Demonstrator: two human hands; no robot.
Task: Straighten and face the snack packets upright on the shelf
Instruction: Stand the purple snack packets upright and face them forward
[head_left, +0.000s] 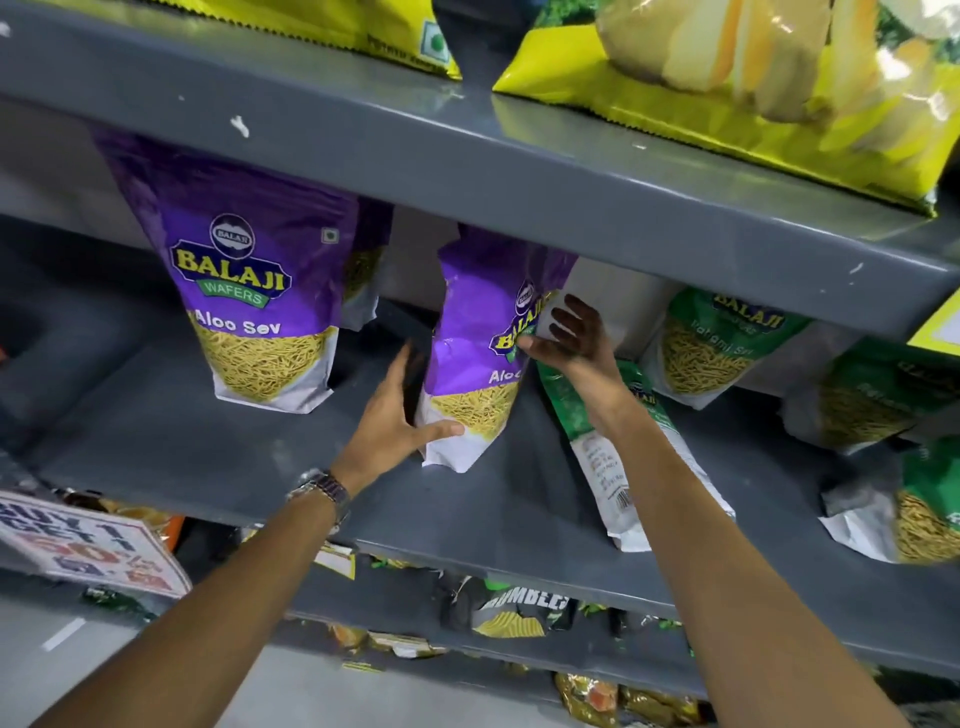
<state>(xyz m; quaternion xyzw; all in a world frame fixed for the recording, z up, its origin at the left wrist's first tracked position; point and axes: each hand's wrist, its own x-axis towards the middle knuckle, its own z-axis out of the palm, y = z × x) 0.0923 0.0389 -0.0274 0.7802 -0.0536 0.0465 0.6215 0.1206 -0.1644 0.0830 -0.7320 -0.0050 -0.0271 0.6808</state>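
A purple Aloo Sev packet (470, 353) stands on the grey shelf (208, 457), turned a little to the right. My left hand (395, 421) grips its lower left side, thumb across the white base. My right hand (569, 335) holds its upper right edge, fingers spread over the logo. A second purple Aloo Sev packet (254, 291) stands upright and front-facing to the left. Under my right forearm a green packet (602, 452) lies flat on its face, barcode showing.
Several green sev packets (711, 348) stand and lean at the right of the same shelf. Yellow chip bags (737, 88) sit on the shelf above. A "Buy 1 Get 1" sign (88, 545) hangs at the lower left, with more snack packets (509, 613) on the shelf below.
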